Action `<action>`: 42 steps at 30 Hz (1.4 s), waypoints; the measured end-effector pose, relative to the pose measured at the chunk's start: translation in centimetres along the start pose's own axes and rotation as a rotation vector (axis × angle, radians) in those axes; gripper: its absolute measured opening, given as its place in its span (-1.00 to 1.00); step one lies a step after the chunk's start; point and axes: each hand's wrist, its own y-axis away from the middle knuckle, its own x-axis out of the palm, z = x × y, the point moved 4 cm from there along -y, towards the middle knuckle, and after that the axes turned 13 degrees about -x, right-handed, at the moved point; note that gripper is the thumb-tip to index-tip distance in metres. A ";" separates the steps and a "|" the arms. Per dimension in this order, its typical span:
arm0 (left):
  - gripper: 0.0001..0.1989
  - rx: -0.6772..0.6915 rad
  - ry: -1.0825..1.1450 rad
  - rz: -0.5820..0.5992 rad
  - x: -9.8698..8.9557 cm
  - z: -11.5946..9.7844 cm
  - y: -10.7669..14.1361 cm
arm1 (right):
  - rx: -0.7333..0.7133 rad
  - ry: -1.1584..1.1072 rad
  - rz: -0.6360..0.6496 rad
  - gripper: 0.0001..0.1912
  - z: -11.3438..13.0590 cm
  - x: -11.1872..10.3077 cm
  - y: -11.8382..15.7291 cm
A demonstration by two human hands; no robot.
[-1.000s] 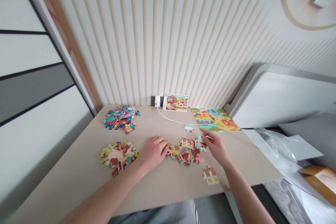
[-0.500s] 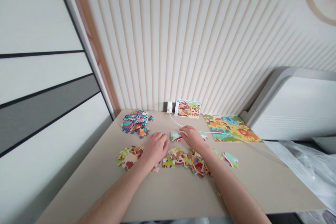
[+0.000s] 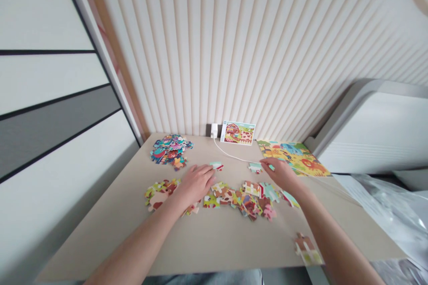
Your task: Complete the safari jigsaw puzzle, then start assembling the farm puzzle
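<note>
My left hand (image 3: 196, 181) lies palm down on the table, its fingertips at a pale green and red puzzle piece (image 3: 217, 166). Over on the right, my right hand (image 3: 279, 172) has its fingers together at a small light blue piece (image 3: 271, 167), beside another pale piece (image 3: 255, 168). Nearer me is a heap of farm puzzle pieces (image 3: 249, 200), and a second heap (image 3: 160, 196) is partly hidden by my left hand and forearm. A picture card of a barn and cow (image 3: 239, 133) leans against the wall.
A pile of blue and purple pieces (image 3: 170, 149) sits at the back left. An assembled animal puzzle (image 3: 301, 159) lies at the back right. A white cable runs from a charger (image 3: 214, 131) under my right hand. A loose fence piece (image 3: 307, 248) is near the front edge.
My right hand has moved right, from the left pale piece to the light blue one, uncovering pieces in the heap. The view has shifted slightly. My left hand stays near its place.
</note>
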 end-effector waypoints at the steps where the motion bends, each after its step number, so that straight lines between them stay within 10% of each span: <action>1: -0.68 -0.003 0.000 -0.001 0.0 0.2 -0.1 | 0.005 -0.003 0.001 -0.68 -0.2 -0.6 0.8; 9: -0.65 -0.023 -0.010 0.024 -0.1 1.7 -0.4 | 0.074 -0.213 0.218 -0.65 0.4 -0.8 13.8; 16: -0.68 -0.022 -0.036 0.029 -1.4 0.3 -0.2 | 0.147 -0.154 0.130 -0.47 -0.1 -0.7 22.6; 24: -0.56 -0.008 -0.093 0.174 -3.1 -2.8 4.8 | 0.064 0.035 0.046 -0.57 1.3 0.9 20.4; 34: -0.60 -0.061 -0.116 0.101 -2.3 -0.1 9.2 | -0.011 0.233 0.035 -0.54 6.1 2.1 14.8; 42: -0.54 -0.024 -0.113 0.094 -2.2 1.5 10.0 | 0.066 0.098 -0.055 -0.60 5.4 3.9 15.0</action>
